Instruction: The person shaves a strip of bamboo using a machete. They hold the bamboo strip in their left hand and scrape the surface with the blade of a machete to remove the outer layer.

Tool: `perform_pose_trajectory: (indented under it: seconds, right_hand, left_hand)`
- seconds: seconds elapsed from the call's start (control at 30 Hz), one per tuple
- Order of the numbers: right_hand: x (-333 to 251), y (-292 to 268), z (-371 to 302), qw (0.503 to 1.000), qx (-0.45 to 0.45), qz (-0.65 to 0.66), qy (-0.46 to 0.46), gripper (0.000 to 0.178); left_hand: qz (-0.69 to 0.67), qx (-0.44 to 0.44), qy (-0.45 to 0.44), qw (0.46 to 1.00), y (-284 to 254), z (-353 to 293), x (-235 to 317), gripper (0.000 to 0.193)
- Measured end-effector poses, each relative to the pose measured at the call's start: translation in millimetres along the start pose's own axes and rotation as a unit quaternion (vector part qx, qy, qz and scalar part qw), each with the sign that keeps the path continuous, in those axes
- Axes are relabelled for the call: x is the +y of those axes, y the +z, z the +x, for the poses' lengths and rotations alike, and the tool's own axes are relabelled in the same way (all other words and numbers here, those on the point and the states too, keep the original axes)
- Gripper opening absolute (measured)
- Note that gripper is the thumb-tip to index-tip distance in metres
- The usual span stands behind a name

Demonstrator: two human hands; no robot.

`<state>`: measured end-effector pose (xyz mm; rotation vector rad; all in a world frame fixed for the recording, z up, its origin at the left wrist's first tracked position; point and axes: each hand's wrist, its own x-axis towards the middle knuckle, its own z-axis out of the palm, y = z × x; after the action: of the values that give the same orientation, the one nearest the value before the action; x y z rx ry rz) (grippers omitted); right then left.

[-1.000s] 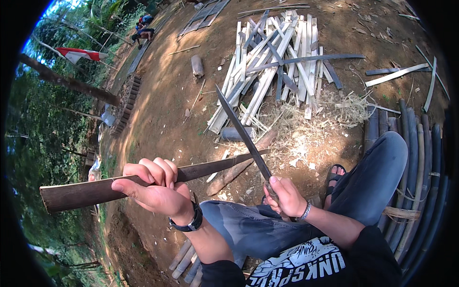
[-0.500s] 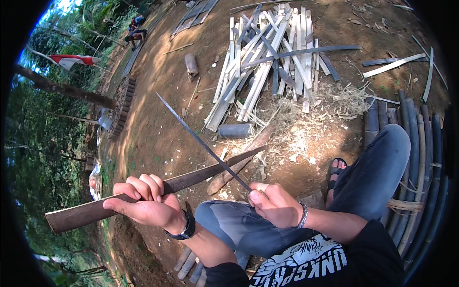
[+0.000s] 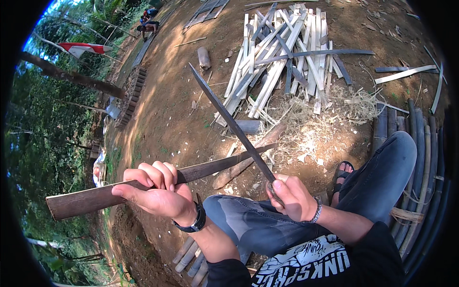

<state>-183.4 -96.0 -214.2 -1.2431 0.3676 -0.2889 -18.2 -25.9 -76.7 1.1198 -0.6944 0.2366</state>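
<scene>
My left hand (image 3: 158,189) is closed around a long, dark bamboo strip (image 3: 205,168), whose wide end juts out at the left and whose thin end reaches to the middle. Gripped in my right hand (image 3: 294,198) is a machete (image 3: 234,125), its handle mostly hidden by my fingers. The long, dark blade points up and to the left, passing across the strip's far part in the picture; I cannot tell whether the two touch. Behind the strip, a wooden log (image 3: 248,160) lies on the ground.
A pile of split bamboo strips (image 3: 282,57) lies ahead, with pale shavings (image 3: 315,129) on its near side. Bamboo poles (image 3: 423,177) are bundled at the right, beside my knee. Short bamboo pieces (image 3: 249,126) lie near the pile. Another person (image 3: 148,24) bends down at the far left.
The machete has swung more upright, showing more of its blade's flat side. Both hands have shifted slightly right in the picture, and the whole view has moved a little.
</scene>
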Motion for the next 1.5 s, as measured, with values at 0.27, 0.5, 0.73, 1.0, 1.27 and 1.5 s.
perform_pose_trajectory:
  seconds: [0.27,0.5,0.73,1.0,1.27,1.5]
  right_hand:
    - [33,2,3,0.996,-0.02,0.02,0.088,0.051]
    - [98,-10,12,0.995,0.048,-0.073,0.049,0.052]
    - [43,-1,9,0.999,0.017,-0.041,0.016,0.054]
    - [114,-13,20,0.979,0.049,0.032,0.197,0.052]
    - [160,-5,40,0.988,0.069,-0.078,0.11,0.053]
    - [113,0,31,0.989,0.046,0.008,0.139,0.057]
  left_hand:
    - [0.004,-0.004,0.01,1.0,-2,-1,-1,0.052]
    - [-0.003,0.003,-0.002,1.0,10,0,-3,0.052]
    - [0.021,0.01,0.005,1.0,3,4,-3,0.051]
    - [0.032,0.036,0.017,0.999,-6,10,0,0.052]
    - [0.032,0.027,0.012,0.999,4,9,-7,0.052]
    - [0.029,0.043,0.009,0.999,-15,13,-4,0.052]
